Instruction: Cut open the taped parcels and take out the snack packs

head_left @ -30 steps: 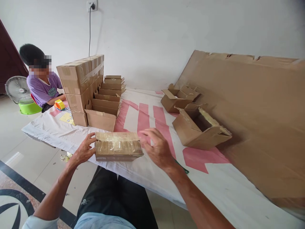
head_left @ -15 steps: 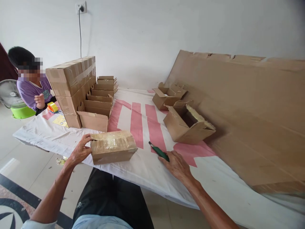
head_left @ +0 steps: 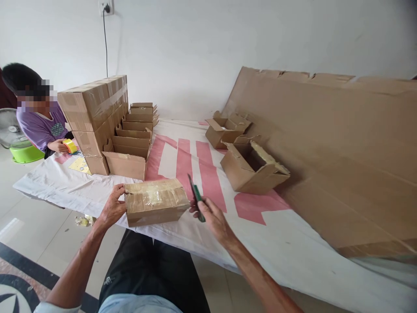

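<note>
A taped cardboard box (head_left: 156,208) lies near the front edge of the cloth-covered table. My left hand (head_left: 114,205) grips its left end, the fingers bent over the corner. In my right hand (head_left: 208,213) is a green utility knife (head_left: 197,196), held just off the box's right end with its blade pointing up and away from me. Clear tape crosses the middle of the box's top, and a small gap shows at the top left corner.
Closed boxes (head_left: 94,106) are stacked at the left, with open boxes (head_left: 127,161) alongside. Two more open boxes (head_left: 247,174) stand at the right by a large cardboard sheet (head_left: 325,152). Across the table, a person (head_left: 42,117) touches a yellow tape roll (head_left: 69,146).
My right hand has lifted the knife off the table and brought it left to the box, blade now upward. The other person's hand has come down onto the tape roll.
</note>
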A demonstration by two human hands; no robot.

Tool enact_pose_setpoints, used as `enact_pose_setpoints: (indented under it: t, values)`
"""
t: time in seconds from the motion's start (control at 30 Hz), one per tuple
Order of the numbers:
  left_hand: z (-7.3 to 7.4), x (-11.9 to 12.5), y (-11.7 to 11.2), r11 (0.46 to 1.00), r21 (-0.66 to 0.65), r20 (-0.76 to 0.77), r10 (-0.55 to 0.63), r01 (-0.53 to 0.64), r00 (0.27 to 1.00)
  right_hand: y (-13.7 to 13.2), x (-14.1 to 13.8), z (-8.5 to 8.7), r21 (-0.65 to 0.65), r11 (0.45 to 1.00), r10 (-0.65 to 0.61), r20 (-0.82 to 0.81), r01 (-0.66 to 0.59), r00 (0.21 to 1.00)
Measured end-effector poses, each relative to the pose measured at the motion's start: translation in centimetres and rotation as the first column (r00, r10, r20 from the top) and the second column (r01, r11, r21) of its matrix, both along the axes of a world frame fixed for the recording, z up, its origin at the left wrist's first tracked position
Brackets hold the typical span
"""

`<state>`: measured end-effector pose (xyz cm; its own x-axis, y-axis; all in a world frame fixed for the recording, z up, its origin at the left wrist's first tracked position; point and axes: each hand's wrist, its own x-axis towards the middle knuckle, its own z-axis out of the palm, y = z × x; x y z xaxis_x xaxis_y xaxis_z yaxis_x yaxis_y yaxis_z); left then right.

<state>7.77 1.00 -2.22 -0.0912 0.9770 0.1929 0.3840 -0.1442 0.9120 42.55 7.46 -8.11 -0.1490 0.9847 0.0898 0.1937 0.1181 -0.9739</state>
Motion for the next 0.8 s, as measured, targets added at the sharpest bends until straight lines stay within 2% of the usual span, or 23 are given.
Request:
enact_pose_setpoints:
  t: [0.13,0.3,0.4,0.5,0.57,0.67,0.8]
  values:
    - [1.0,-0.9,-0.9,0.999,-0.014,0.026,-0.033,0.033,0.999,-2.1,-3.6,1.3,0.05,0.999,0.022,-0.028,-0.021,0.999]
    - [1.6,-1.8,-2.3,0.999,-0.029,-0.058,-0.015,0.013,0.998,-2.1,-3.2,2.3,0.111,0.993,0.034,0.016,-0.035,0.999]
    - [1.5,-1.6,-2.9,0.999,-0.029,-0.11,-0.03,0.026,0.994,-1.6,-1.9,4.4,0.162,0.986,0.031,0.058,-0.04,0.998]
    - [1.4,-1.3,-3.4,0.999,-0.015,-0.135,-0.048,0.047,0.99,-1.5,-1.5,7.7,0.196,0.971,0.105,0.156,-0.135,0.982]
    - [1.3,-1.1,-3.7,0.999,-0.008,-0.146,-0.053,0.053,0.988,-1.6,-1.9,10.0,0.221,0.941,0.198,0.258,-0.257,0.946]
    - [1.5,-0.9,-4.1,0.999,-0.014,-0.146,-0.053,0.051,0.988,-2.0,-3.5,12.8,0.237,0.863,0.345,0.367,-0.446,0.864]
    - [1.7,-0.8,-4.2,0.999,-0.035,-0.156,-0.047,0.042,0.987,-2.1,-5.9,14.8,0.261,0.776,0.447,0.416,-0.575,0.792]
